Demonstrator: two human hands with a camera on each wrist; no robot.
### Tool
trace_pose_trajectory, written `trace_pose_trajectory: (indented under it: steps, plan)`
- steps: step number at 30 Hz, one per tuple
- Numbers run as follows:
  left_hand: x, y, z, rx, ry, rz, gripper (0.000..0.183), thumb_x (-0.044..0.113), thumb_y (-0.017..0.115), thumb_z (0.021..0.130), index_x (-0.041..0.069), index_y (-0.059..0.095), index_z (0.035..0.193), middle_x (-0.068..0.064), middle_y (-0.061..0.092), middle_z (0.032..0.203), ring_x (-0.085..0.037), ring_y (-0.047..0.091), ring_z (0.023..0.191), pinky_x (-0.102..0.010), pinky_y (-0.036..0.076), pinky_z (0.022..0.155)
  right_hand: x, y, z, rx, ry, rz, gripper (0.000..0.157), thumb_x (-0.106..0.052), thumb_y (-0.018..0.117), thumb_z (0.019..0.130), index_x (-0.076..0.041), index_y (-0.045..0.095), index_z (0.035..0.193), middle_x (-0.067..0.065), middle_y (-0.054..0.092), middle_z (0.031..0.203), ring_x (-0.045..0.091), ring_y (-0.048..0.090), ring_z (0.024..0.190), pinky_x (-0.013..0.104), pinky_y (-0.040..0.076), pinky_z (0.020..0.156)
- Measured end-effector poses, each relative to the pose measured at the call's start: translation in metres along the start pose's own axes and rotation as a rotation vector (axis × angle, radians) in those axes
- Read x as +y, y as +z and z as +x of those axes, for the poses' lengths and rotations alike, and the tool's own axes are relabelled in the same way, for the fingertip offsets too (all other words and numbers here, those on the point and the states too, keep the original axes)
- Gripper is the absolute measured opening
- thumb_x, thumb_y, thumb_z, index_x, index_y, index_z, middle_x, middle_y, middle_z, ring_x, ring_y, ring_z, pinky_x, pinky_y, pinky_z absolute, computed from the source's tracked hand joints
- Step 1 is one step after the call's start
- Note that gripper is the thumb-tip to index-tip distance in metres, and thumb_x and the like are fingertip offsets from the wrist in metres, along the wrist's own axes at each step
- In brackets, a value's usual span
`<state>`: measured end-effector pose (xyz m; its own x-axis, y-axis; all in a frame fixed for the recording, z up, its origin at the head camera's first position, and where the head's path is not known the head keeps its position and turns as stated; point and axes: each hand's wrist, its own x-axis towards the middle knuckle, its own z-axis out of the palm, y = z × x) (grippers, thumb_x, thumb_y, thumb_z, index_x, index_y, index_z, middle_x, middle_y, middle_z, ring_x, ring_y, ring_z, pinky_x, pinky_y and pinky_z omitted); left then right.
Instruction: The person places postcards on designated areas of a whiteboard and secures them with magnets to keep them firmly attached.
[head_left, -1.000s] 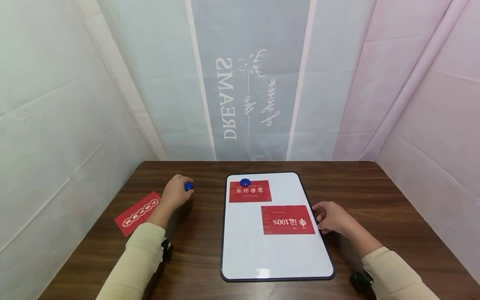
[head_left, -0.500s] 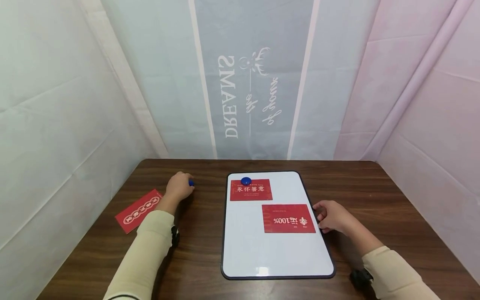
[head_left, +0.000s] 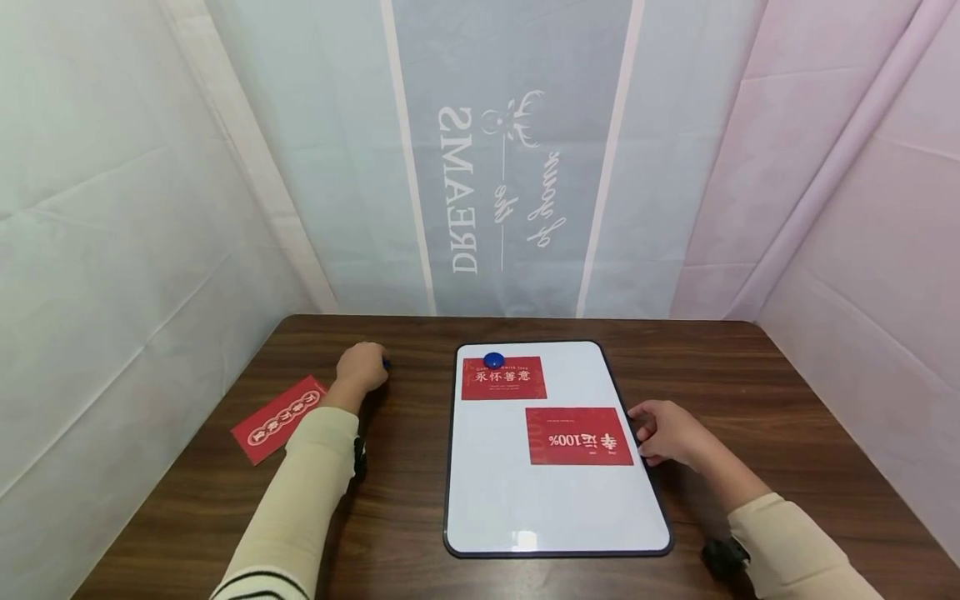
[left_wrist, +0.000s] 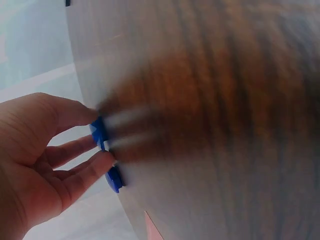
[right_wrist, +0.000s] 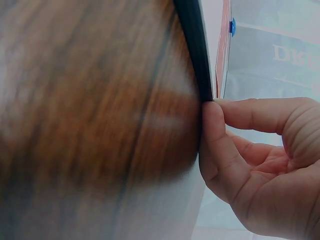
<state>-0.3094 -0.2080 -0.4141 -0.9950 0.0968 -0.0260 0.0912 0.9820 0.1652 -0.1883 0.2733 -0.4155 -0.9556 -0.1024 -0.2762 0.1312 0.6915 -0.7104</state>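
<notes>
At the table's far left, my left hand (head_left: 362, 367) pinches a blue round magnet (left_wrist: 99, 130) between thumb and fingers, close over the wood. A second blue magnet (left_wrist: 114, 180) sits beside the fingertips in the left wrist view; in the head view the hand mostly hides both. My right hand (head_left: 670, 433) grips the right edge of a black-framed whiteboard (head_left: 517, 508) with thumb and finger. On the board lie two red cards: an upper card (head_left: 504, 387) with a blue magnet (head_left: 493, 360) on its top edge, and a lower card (head_left: 577, 450) reaching the right side.
A red envelope-like card (head_left: 277, 419) lies slanted on the wooden table (head_left: 397, 517), left of the left forearm. Cloth walls (head_left: 517, 283) rise behind the table and at both sides. Each wrist wears a dark camera strap.
My left hand has moved slightly away from me and its back has turned over the blue magnets, hiding most of them. The right hand keeps its grip at the board's edge.
</notes>
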Motion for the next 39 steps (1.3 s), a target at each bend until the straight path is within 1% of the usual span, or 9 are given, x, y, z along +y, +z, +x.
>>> trace_pose_trajectory:
  steps: [3, 5, 9, 12, 15, 19, 23, 33, 39]
  plan:
    - [0.003, 0.0, 0.002, 0.004, 0.006, 0.013, 0.028, 0.003, 0.06, 0.083, 0.006, 0.071, 0.109, -0.017, 0.066, 0.113, -0.035, 0.063, 0.101, -0.048, 0.053, 0.08, 0.0, -0.001, -0.002, 0.005, -0.002, 0.002, 0.059, 0.002, 0.078, 0.077, 0.011, 0.048, 0.128, 0.012, 0.054, 0.082, 0.023, 0.057, 0.073, 0.035, 0.058, 0.063]
    - [0.004, 0.0, 0.002, 0.005, 0.009, 0.014, 0.026, 0.003, 0.062, 0.083, 0.005, 0.071, 0.107, -0.017, 0.067, 0.111, -0.035, 0.063, 0.1, -0.048, 0.053, 0.079, 0.0, 0.0, -0.002, 0.008, -0.002, 0.003, 0.059, 0.002, 0.078, 0.078, 0.011, 0.048, 0.128, 0.012, 0.054, 0.082, 0.023, 0.057, 0.073, 0.035, 0.058, 0.063]
    - [0.003, -0.001, 0.002, 0.017, -0.001, 0.013, 0.023, 0.004, 0.066, 0.081, 0.005, 0.072, 0.104, -0.017, 0.067, 0.109, -0.036, 0.063, 0.098, -0.049, 0.053, 0.079, 0.001, 0.0, -0.001, 0.008, -0.008, 0.006, 0.058, 0.002, 0.077, 0.078, 0.011, 0.048, 0.128, 0.012, 0.055, 0.083, 0.023, 0.057, 0.073, 0.036, 0.059, 0.063]
    - [0.001, -0.002, 0.002, 0.026, -0.008, 0.01, 0.019, 0.007, 0.067, 0.083, 0.004, 0.072, 0.101, -0.018, 0.068, 0.106, -0.036, 0.064, 0.096, -0.049, 0.053, 0.079, 0.002, 0.001, 0.0, 0.008, -0.01, 0.008, 0.059, 0.002, 0.078, 0.078, 0.011, 0.048, 0.128, 0.012, 0.055, 0.083, 0.023, 0.057, 0.073, 0.036, 0.059, 0.063]
    - [0.0, -0.002, 0.001, 0.035, -0.003, 0.006, 0.02, 0.011, 0.069, 0.085, 0.002, 0.071, 0.102, -0.018, 0.068, 0.104, -0.035, 0.063, 0.096, -0.049, 0.053, 0.079, 0.002, 0.001, 0.0, 0.009, -0.008, 0.008, 0.059, 0.002, 0.078, 0.077, 0.011, 0.048, 0.128, 0.012, 0.055, 0.083, 0.023, 0.057, 0.072, 0.036, 0.059, 0.063]
    - [0.002, -0.003, -0.001, 0.041, 0.016, 0.009, 0.027, 0.015, 0.07, 0.086, 0.001, 0.071, 0.109, -0.019, 0.067, 0.106, -0.035, 0.062, 0.098, -0.049, 0.052, 0.08, 0.002, 0.001, 0.0, 0.009, -0.009, 0.009, 0.058, 0.003, 0.078, 0.078, 0.011, 0.048, 0.127, 0.012, 0.055, 0.082, 0.023, 0.057, 0.071, 0.036, 0.058, 0.062]
    - [0.005, -0.004, -0.003, 0.048, 0.04, 0.016, 0.03, 0.017, 0.069, 0.087, 0.002, 0.071, 0.112, -0.019, 0.066, 0.107, -0.035, 0.061, 0.101, -0.049, 0.052, 0.082, 0.001, 0.001, -0.001, 0.008, -0.011, 0.009, 0.058, 0.003, 0.077, 0.078, 0.011, 0.049, 0.127, 0.012, 0.055, 0.082, 0.023, 0.057, 0.072, 0.035, 0.058, 0.062]
    - [0.009, -0.003, -0.009, 0.079, 0.104, 0.018, 0.031, 0.016, 0.07, 0.085, 0.002, 0.071, 0.113, -0.02, 0.064, 0.109, -0.036, 0.059, 0.102, -0.049, 0.051, 0.085, 0.001, 0.001, -0.001, 0.008, -0.004, 0.01, 0.059, 0.002, 0.078, 0.077, 0.011, 0.049, 0.128, 0.012, 0.054, 0.083, 0.023, 0.057, 0.072, 0.035, 0.058, 0.062]
    - [0.014, -0.003, -0.017, 0.101, 0.148, 0.0, 0.028, 0.014, 0.071, 0.083, 0.003, 0.072, 0.109, -0.018, 0.066, 0.107, -0.036, 0.059, 0.104, -0.049, 0.05, 0.087, 0.001, 0.001, -0.001, 0.012, -0.003, 0.017, 0.058, 0.003, 0.078, 0.077, 0.011, 0.049, 0.127, 0.012, 0.054, 0.083, 0.023, 0.056, 0.072, 0.035, 0.058, 0.062]
